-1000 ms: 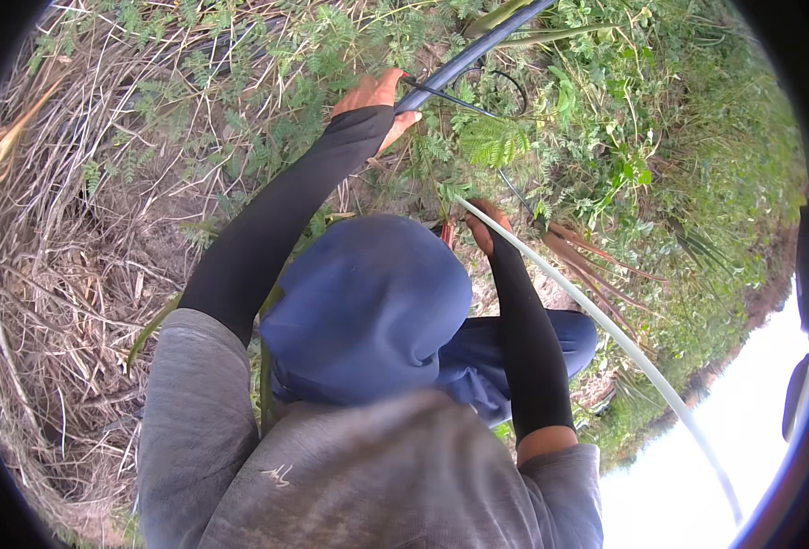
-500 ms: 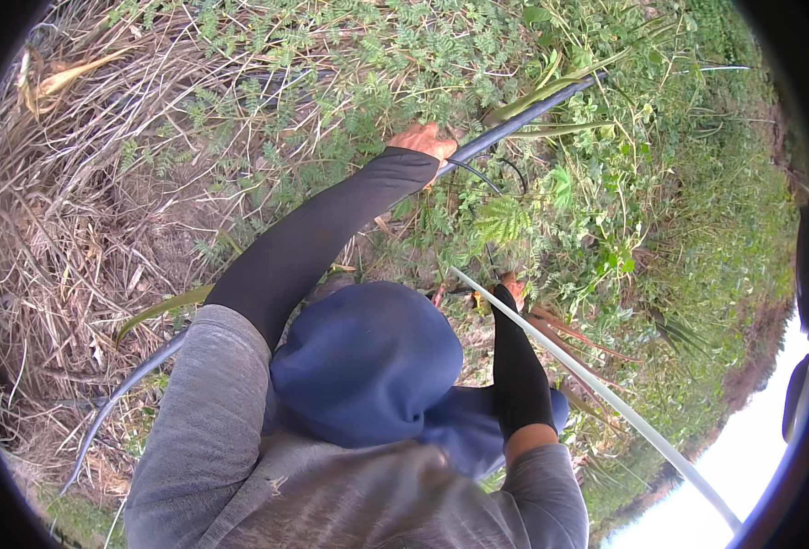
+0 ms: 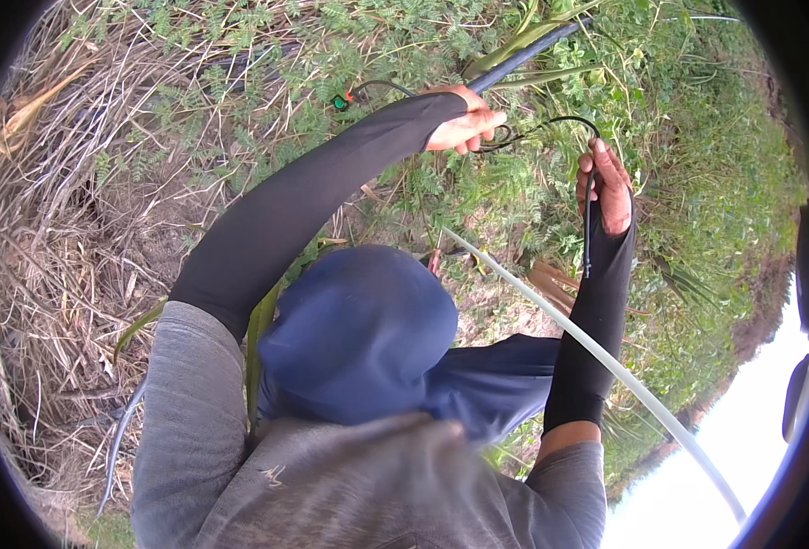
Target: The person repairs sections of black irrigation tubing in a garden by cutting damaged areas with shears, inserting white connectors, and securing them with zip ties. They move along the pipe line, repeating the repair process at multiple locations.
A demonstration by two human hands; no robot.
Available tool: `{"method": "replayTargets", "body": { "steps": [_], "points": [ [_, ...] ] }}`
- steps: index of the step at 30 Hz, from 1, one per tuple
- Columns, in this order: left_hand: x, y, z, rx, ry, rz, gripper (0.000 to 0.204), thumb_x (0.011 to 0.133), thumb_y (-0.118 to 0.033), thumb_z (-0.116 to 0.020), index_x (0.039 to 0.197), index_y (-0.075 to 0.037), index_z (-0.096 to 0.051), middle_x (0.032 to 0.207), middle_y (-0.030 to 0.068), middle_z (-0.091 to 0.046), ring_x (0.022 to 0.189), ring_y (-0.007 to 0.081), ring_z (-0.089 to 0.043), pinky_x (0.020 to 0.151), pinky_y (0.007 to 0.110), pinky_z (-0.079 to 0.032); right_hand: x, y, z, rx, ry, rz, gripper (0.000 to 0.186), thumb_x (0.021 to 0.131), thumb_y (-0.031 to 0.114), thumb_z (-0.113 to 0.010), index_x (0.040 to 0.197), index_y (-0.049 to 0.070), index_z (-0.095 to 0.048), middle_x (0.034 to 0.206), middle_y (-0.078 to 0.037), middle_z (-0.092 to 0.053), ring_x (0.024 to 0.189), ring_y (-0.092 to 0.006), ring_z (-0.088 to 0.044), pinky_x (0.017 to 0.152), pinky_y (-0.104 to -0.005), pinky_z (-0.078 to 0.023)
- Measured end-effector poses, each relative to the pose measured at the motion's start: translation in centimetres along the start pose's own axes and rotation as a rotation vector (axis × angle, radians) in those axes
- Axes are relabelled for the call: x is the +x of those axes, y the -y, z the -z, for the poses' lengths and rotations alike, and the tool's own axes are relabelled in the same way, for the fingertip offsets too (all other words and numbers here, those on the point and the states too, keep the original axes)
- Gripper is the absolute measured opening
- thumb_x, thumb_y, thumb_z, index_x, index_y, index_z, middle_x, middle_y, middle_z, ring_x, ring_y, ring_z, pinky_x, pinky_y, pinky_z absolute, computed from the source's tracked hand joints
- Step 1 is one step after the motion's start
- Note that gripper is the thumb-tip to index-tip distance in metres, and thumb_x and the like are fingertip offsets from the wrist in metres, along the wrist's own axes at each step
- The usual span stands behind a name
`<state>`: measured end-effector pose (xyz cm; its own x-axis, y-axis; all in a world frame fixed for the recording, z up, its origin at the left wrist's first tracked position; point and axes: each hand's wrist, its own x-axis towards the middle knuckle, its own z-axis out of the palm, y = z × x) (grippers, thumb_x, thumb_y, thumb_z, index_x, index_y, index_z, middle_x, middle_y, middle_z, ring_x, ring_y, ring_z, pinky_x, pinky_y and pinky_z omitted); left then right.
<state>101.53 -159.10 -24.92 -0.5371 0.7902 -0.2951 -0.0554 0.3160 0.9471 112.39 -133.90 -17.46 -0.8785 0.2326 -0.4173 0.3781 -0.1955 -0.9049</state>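
A thin black tube (image 3: 564,118) arches between my two hands above the weeds. My right hand (image 3: 610,188) grips it in a closed pinch, and its free end hangs below my fingers beside the sleeve. My left hand (image 3: 466,121) is closed at the other end of the arch, its fingers curled round the tube where it loops; part of the grip is hidden. Right behind the left hand runs a thick black hose (image 3: 537,53). A small green and orange fitting (image 3: 342,101) sits on a thin black tube left of that hand.
A long white rod (image 3: 605,359) slants across my right forearm. Red and yellow-handled things (image 3: 479,263) lie partly hidden on the ground beyond my knee (image 3: 358,329). Dry straw (image 3: 48,274) covers the left; green weeds (image 3: 697,183) grow on the right.
My right hand has risen from low by the ground and now holds up the thin tube. My left hand has shifted slightly right and turned. The green and orange fitting has come into sight.
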Motion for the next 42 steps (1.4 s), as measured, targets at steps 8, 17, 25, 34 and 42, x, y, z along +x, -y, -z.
{"method": "replayTargets", "body": {
  "steps": [8,17,25,34,42],
  "points": [
    [-0.5,0.2,-2.8,-0.678,0.368,-0.091,0.037,0.097,-0.029,-0.044,0.120,-0.001,-0.052,0.078,0.0108,-0.066,0.071,0.0178,-0.066,0.059,0.026,-0.049,2.9,-2.0,-6.8,0.070,-0.028,0.113,0.018,0.090,0.014,-0.061,0.103,0.003,-0.054,0.086,-0.008,-0.065,0.075,-0.0139,-0.066,0.058,-0.0183,-0.054],
    [-3.7,5.7,1.3,-0.720,-0.063,0.127,0.023,0.095,-0.027,-0.051,0.103,-0.005,-0.053,0.070,0.0065,-0.062,0.047,0.0107,-0.055,0.035,0.025,-0.037,-1.9,-24.4,9.3,-1.691,-0.026,-0.550,0.027,0.078,0.025,-0.062,0.094,0.005,-0.063,0.086,-0.013,-0.068,0.075,-0.0227,-0.067,0.061,-0.0324,-0.051],
    [-4.7,7.7,2.9,-1.181,0.035,0.140,0.027,0.094,-0.013,-0.049,0.116,0.001,-0.055,0.082,0.0058,-0.062,0.068,0.0132,-0.059,0.049,0.023,-0.045,-4.1,-39.9,19.6,-1.991,-0.219,-0.105,0.018,0.079,0.020,-0.056,0.082,0.006,-0.067,0.087,-0.019,-0.064,0.085,-0.0278,-0.065,0.072,-0.0396,-0.051],
    [-4.8,6.2,3.5,-1.228,0.191,0.167,0.019,0.097,-0.018,-0.043,0.108,-0.005,-0.050,0.127,0.0178,-0.053,0.114,0.0252,-0.056,0.091,0.038,-0.048,-3.4,-21.3,14.1,-1.193,0.163,-0.710,0.023,0.083,0.017,-0.062,0.100,0.002,-0.061,0.092,-0.007,-0.064,0.088,-0.0180,-0.062,0.079,-0.0318,-0.048],
    [-0.4,2.7,1.3,-1.168,0.206,0.117,0.021,0.096,-0.021,-0.041,0.110,-0.009,-0.050,0.122,0.0133,-0.059,0.116,0.0235,-0.055,0.089,0.037,-0.043,-9.4,-7.5,7.3,0.107,0.472,-0.082,0.061,0.082,0.021,-0.065,0.136,0.005,-0.041,0.148,-0.018,-0.027,0.138,-0.0363,-0.021,0.110,-0.0538,-0.017]
  ]
}}
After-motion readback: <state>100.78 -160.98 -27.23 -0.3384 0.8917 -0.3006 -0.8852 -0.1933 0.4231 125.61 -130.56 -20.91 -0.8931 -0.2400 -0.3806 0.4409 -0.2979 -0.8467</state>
